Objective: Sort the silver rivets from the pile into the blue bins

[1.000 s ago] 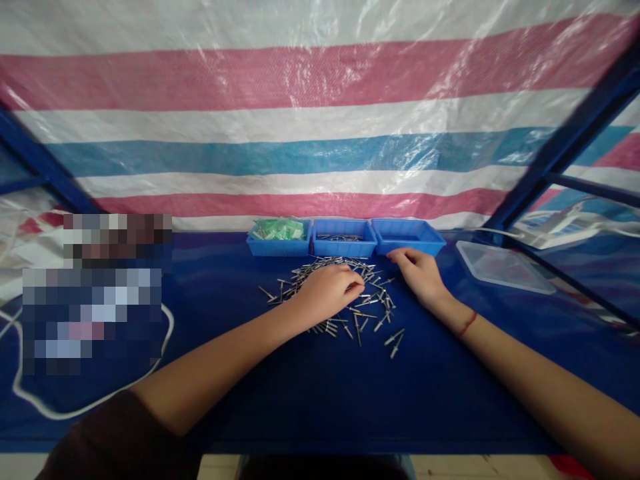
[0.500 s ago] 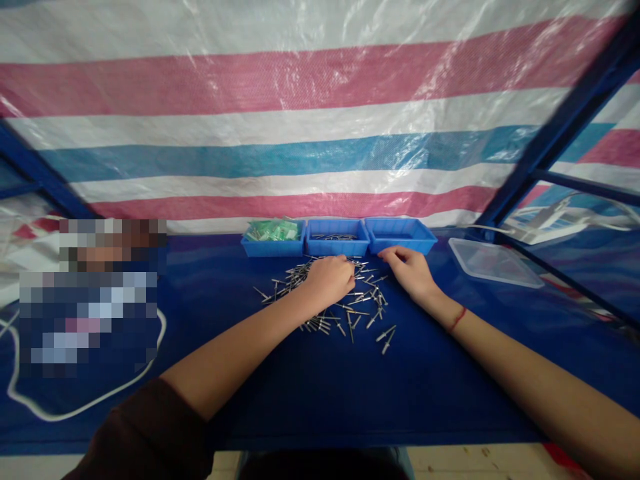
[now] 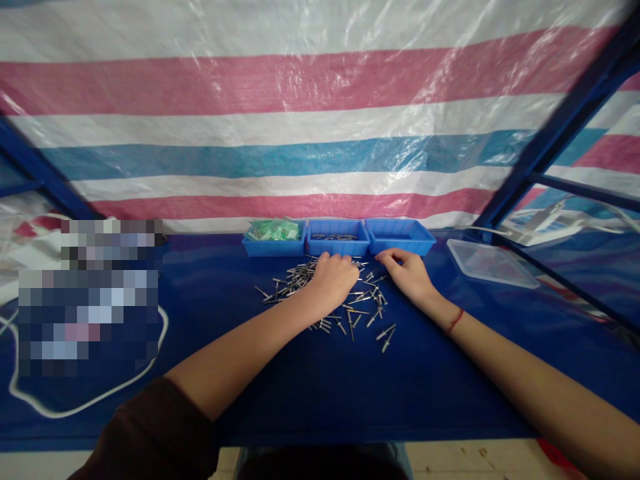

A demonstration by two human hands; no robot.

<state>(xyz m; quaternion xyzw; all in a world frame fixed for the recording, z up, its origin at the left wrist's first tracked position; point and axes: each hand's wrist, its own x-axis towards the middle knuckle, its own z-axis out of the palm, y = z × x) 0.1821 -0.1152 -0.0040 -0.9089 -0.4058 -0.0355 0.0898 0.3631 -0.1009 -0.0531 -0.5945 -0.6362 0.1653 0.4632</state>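
In the head view, take the middle bin [image 3: 338, 247] as the landmark. A loose pile of rivets [image 3: 293, 280] lies on the table [image 3: 320, 393] just in front of it, some strays farther toward the near right; more rivets lie inside it. The left hand [image 3: 336, 277] is over the pile, in front of the bin, back up, knuckles toward it, fingers curled down; their tips are hidden, so I cannot tell whether they grip a rivet. Its forearm slants in from the bin's near left. The right hand [image 3: 411, 275] is low at the bin's near right, wrist angled inward, fingers bent, thumb side toward the bin; whether its fingertips meet or pinch anything, I cannot tell.
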